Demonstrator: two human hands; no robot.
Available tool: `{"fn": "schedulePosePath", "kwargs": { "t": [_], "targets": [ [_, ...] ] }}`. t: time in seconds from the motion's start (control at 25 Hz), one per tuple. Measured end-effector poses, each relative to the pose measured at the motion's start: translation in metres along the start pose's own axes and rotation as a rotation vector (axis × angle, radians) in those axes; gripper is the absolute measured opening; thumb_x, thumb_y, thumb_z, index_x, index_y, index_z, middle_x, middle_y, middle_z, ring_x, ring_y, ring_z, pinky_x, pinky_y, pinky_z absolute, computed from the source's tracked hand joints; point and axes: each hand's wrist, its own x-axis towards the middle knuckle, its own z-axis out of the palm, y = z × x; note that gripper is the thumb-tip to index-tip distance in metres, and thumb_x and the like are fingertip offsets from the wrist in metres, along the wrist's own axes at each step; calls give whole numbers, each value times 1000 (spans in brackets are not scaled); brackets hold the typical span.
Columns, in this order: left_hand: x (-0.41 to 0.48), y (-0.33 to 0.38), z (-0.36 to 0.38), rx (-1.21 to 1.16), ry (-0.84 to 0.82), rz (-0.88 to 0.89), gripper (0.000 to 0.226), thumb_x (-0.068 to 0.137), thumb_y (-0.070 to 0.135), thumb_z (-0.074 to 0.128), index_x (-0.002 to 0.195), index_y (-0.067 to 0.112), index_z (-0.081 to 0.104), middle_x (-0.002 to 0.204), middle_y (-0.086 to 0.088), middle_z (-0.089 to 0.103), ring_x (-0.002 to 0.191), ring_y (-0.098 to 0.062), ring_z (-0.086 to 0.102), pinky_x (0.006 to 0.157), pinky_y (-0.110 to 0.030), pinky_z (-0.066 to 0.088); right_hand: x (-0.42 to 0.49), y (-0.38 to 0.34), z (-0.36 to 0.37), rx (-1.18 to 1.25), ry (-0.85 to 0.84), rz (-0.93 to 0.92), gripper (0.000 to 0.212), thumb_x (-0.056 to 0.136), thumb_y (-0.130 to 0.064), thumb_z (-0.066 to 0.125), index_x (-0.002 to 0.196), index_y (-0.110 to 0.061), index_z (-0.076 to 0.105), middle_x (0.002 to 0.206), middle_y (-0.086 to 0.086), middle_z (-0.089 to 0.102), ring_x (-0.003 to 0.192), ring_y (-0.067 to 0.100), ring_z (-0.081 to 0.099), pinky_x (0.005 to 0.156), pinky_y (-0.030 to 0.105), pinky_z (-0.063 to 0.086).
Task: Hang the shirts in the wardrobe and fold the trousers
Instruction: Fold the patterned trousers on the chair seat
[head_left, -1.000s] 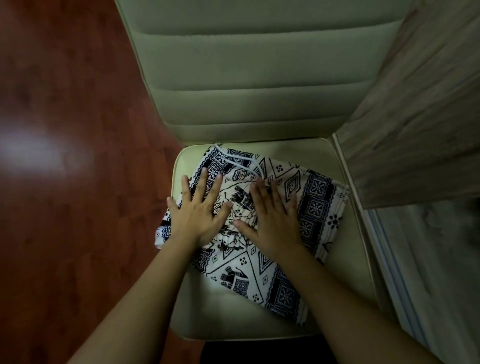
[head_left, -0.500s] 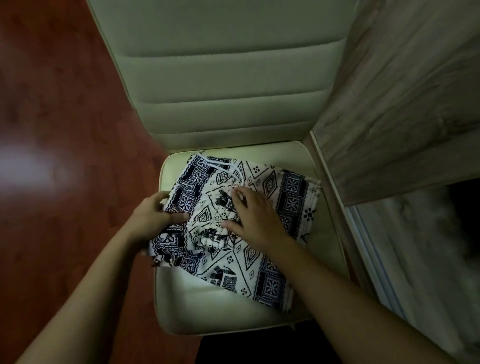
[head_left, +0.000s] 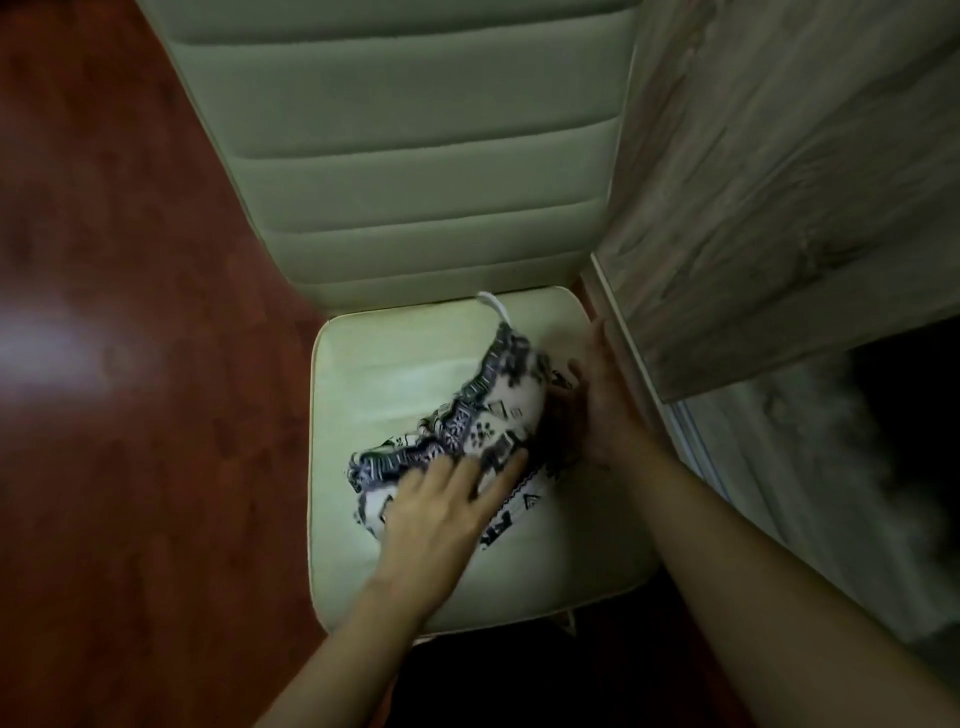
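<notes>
Black-and-white patterned cloth trousers (head_left: 493, 415) lay bunched in a partly folded bundle between the two hands. Nearest the viewer, the left hand (head_left: 441, 514) lay flat on the bundle's near end, its fingers (head_left: 467, 467) spread and straight, pressing the cloth down and gripping nothing. Beyond that hand the bundle rose in a ridge running away and to the right. The right hand (head_left: 602, 400) stood on edge against the far right side of the bundle, palm turned to the cloth, fingers straight and together, thumb touching the fabric; nothing was pinched. A white drawstring loop (head_left: 492, 302) stuck out of the bundle's far tip, just beyond both hands. Bundle and hands were on the cream padded chair seat (head_left: 374, 395). Behind them stood the ribbed cream backrest (head_left: 415, 156). A grey wood-grain panel (head_left: 779, 182) ran just beside the right hand's fingertips, and red-brown wooden floor (head_left: 130, 364) lay left of the left hand.
</notes>
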Motion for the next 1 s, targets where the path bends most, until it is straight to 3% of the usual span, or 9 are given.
{"fn": "schedulePosePath", "kwargs": {
  "t": [0.04, 0.12, 0.2, 0.28, 0.48, 0.64, 0.72, 0.84, 1.0],
  "targets": [
    [-17, 15, 16, 35, -30, 9, 63, 77, 14, 60, 136, 24, 43, 93, -7, 58, 73, -26, 48, 57, -34, 34, 3, 6, -9, -67, -1, -2, 64, 78, -72, 45, 114, -20, 56, 125, 4, 57, 114, 23, 54, 101, 50, 40],
    [-49, 30, 43, 81, -58, -11, 57, 81, 19, 47, 138, 24, 40, 104, -5, 60, 82, -26, 45, 66, -37, 33, 14, 23, -26, -221, 121, -69, 62, 77, -30, 73, 132, -22, 45, 127, 10, 58, 110, 25, 57, 93, 44, 48],
    [-68, 26, 60, 117, -48, -29, 55, 82, 21, 42, 137, 23, 41, 115, -3, 56, 92, -25, 44, 72, -39, 33, 20, 41, -41, -306, 235, -137, 57, 80, 9, 59, 131, -12, 47, 121, 17, 60, 93, 18, 60, 71, 23, 54],
    [-75, 9, 68, 135, -65, -57, 56, 80, 21, 42, 136, 25, 41, 123, -2, 47, 98, -26, 43, 77, -41, 32, 22, 58, -55, -327, 286, -154, 52, 81, 17, 50, 126, -9, 49, 115, 16, 60, 85, 11, 58, 57, 12, 50],
    [-55, -34, 55, -142, -42, -72, 59, 67, 27, 45, 126, 29, 48, 122, 3, 44, 100, -24, 44, 84, -38, 28, 23, 91, -48, -325, 409, -213, 32, 88, -3, 51, 118, -13, 50, 111, 7, 59, 93, 18, 59, 69, 25, 47],
    [-17, -54, 34, -443, 153, -879, 49, 78, 41, 38, 117, 14, 53, 113, -7, 47, 105, -26, 41, 88, -39, 31, 25, 91, -32, -489, 590, -384, 39, 94, -45, 43, 102, -9, 54, 95, 4, 62, 83, 20, 59, 59, 24, 41],
    [12, -64, 33, -520, 72, -1128, 57, 85, 55, 33, 111, 9, 55, 109, -13, 51, 107, -32, 45, 88, -43, 36, 31, 81, -25, -595, 598, -348, 52, 92, -57, 34, 104, -9, 52, 92, 5, 59, 81, 23, 58, 63, 28, 41],
    [39, -61, 43, -243, -201, -1110, 48, 92, 51, 40, 101, 9, 60, 103, -13, 54, 102, -33, 48, 81, -44, 35, 41, 73, -17, -798, 516, -284, 60, 94, -58, 26, 124, -11, 46, 101, 8, 59, 92, 28, 59, 76, 35, 46],
    [46, -60, 48, -110, -171, -930, 27, 91, 27, 53, 84, 2, 59, 79, -19, 64, 72, -38, 60, 56, -36, 34, 43, 75, -22, -911, 615, -383, 45, 99, -45, 26, 105, -9, 53, 79, 9, 57, 74, 28, 57, 58, 29, 35]
  ]
}}
